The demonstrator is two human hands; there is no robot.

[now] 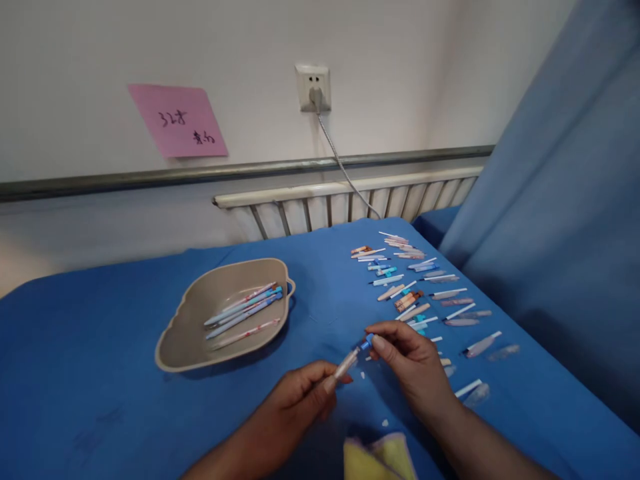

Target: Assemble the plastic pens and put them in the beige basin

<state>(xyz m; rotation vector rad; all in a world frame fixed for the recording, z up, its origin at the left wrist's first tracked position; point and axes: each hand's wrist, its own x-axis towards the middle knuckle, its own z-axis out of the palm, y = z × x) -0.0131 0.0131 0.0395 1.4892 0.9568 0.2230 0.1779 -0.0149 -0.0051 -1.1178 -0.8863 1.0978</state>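
My left hand (307,393) is closed on a pale, see-through pen barrel (346,365), tilted up to the right. My right hand (407,357) pinches a blue pen piece (367,343) at the barrel's upper end. A dark part shows between the two; whether they are joined I cannot tell. Right of my hands, rows of loose pen parts (410,301) lie on the blue cloth: white sticks, clear barrels, and brown, blue and teal pieces. A beige basin (187,327) to the left holds several assembled-looking pens (245,313) with blue or reddish ends.
A yellow cloth (380,460) lies at the near edge below my hands. Small white scraps (385,423) dot the blue sheet (125,413). Behind stand a white bed rail (290,193) and a socket (313,87) with a hanging cable (340,163). A blue curtain (560,180) hangs at right.
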